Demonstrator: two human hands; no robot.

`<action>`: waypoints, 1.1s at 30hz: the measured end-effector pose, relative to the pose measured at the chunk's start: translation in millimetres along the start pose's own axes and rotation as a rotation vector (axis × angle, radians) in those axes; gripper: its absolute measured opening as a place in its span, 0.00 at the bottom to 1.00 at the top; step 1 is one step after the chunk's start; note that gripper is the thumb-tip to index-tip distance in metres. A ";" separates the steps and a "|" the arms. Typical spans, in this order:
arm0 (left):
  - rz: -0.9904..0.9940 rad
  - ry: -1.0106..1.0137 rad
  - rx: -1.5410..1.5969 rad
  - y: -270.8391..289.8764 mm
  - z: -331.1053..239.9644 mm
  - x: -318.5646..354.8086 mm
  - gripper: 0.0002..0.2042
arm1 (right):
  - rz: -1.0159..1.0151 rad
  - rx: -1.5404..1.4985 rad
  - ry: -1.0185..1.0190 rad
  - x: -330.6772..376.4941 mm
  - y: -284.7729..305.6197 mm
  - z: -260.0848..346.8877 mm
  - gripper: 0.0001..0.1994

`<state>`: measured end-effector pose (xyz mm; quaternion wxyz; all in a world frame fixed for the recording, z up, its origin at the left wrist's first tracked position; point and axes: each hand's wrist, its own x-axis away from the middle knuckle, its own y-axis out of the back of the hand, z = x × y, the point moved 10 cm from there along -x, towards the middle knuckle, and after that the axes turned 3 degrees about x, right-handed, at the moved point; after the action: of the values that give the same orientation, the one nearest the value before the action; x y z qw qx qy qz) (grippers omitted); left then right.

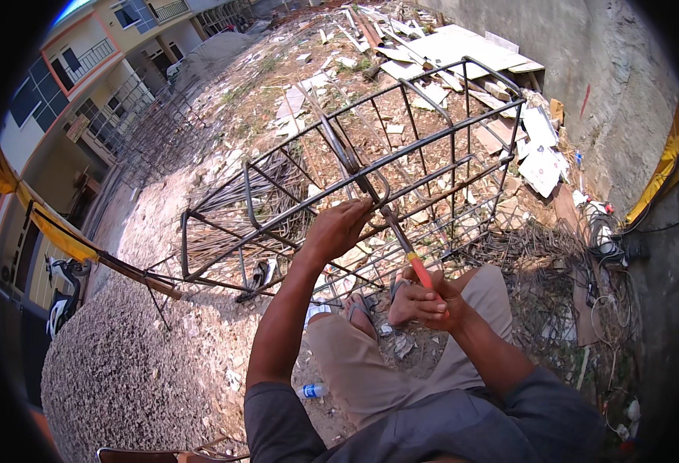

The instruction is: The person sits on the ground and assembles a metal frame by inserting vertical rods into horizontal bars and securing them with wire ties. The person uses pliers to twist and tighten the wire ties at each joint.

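Observation:
A long cage of steel reinforcing bars (432, 135) lies across the ground in front of me, its square ties spaced along the long bars. My left hand (338, 228) grips one long bar near the cage's near side. My right hand (430, 301) is closed on the red handle of a metal tying tool (401, 243), whose shaft reaches up to the bar beside my left hand. My knees, in tan trousers, and my sandalled feet sit just below the cage.
Loose wire coils (540, 278) lie right of the cage, with cables and bottles beyond. Boards and rubble (440, 46) pile up behind. Gravel (116, 370) spreads left, near a parked scooter (62, 293). A concrete wall (609, 69) rises right. A plastic bottle (310, 390) lies by my leg.

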<state>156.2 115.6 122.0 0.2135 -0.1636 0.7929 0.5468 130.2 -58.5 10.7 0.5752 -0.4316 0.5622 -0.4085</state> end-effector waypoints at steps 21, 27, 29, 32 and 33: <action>0.125 0.044 0.012 -11.6 8.0 9.4 0.21 | -0.489 0.786 -0.047 11.1 44.9 36.9 0.26; 0.094 0.145 0.045 -9.3 3.4 3.3 0.16 | -0.261 0.534 0.011 11.5 48.4 26.7 0.33; 0.017 0.129 0.020 -3.5 9.1 10.2 0.17 | -0.469 0.934 0.002 12.3 44.5 35.3 0.35; 0.024 0.160 0.044 -4.5 13.9 12.2 0.17 | -0.797 1.840 0.229 15.2 -6.9 53.7 0.31; -0.025 0.112 0.062 0.3 7.8 12.5 0.15 | -0.882 2.017 0.263 20.2 -18.1 57.6 0.29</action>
<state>146.6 122.7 113.4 0.1805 -0.1970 0.8181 0.5093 188.7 -80.9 21.8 0.4029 0.1189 -0.1745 -0.8906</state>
